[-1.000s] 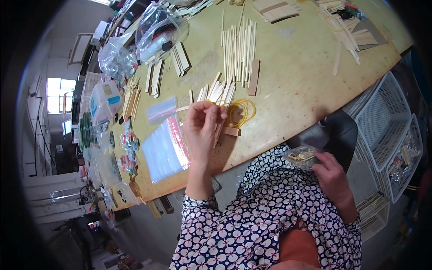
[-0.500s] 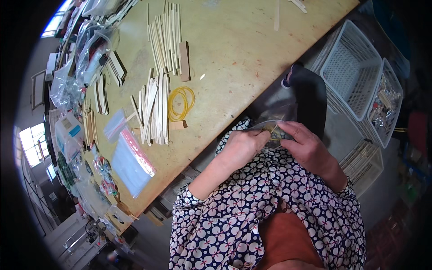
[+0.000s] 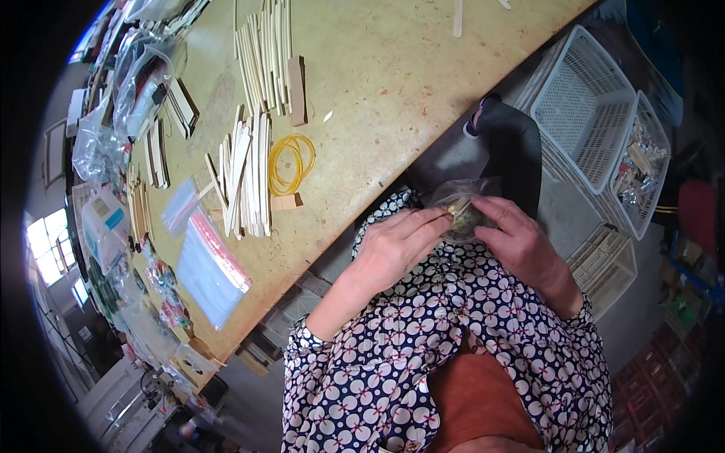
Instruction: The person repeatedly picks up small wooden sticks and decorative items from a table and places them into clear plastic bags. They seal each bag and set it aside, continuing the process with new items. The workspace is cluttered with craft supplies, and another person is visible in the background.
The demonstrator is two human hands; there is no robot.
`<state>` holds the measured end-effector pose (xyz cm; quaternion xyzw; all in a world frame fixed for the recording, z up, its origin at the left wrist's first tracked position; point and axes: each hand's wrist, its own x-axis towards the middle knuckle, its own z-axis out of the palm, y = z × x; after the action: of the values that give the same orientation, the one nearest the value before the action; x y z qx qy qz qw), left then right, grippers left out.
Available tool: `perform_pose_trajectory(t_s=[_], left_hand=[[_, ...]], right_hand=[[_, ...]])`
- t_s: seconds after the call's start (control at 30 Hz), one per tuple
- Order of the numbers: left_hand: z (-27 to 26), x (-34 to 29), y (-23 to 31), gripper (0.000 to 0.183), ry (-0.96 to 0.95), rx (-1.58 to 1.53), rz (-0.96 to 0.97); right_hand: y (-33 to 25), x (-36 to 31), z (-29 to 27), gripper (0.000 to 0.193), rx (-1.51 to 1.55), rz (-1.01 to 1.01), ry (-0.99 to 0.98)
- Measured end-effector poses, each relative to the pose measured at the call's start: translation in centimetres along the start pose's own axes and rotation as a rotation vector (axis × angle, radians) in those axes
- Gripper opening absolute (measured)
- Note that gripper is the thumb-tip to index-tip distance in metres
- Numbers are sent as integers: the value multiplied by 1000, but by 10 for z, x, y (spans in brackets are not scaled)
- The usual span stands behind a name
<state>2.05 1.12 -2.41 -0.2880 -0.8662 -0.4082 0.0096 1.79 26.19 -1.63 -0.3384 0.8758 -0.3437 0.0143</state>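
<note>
Bag (image 3: 467, 229) of clear plastic sits between the two hands' fingertips, over the lap, with small yellowish pieces (image 3: 458, 206) at them. The right hand (image 3: 522, 239) grips it between slightly parted thumb and forefinger; the left hand's (image 3: 394, 249) fingers lie close together against the pieces, though whether they pinch any is too small to tell. Handling those pieces at the bag seems the step in hand; the next move would call for a steady right grip. Well left of the fingers, zip bags (image 3: 208, 273) carry red marking, illegible here; no brand shows.
</note>
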Motion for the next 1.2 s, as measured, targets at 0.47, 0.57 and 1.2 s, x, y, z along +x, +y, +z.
perform_pose_trajectory(t_s=[0.47, 0.57, 1.2], left_hand=[[-119, -24, 15, 17, 68, 386, 28], [-179, -8, 1, 19, -5, 436, -164], [-394, 12, -326, 33, 594, 922, -385]], right_hand=[[-7, 12, -4, 12, -7, 11, -12], [-5, 16, -3, 13, -18, -1, -32], [-27, 25, -35, 6, -128, 90, -106]])
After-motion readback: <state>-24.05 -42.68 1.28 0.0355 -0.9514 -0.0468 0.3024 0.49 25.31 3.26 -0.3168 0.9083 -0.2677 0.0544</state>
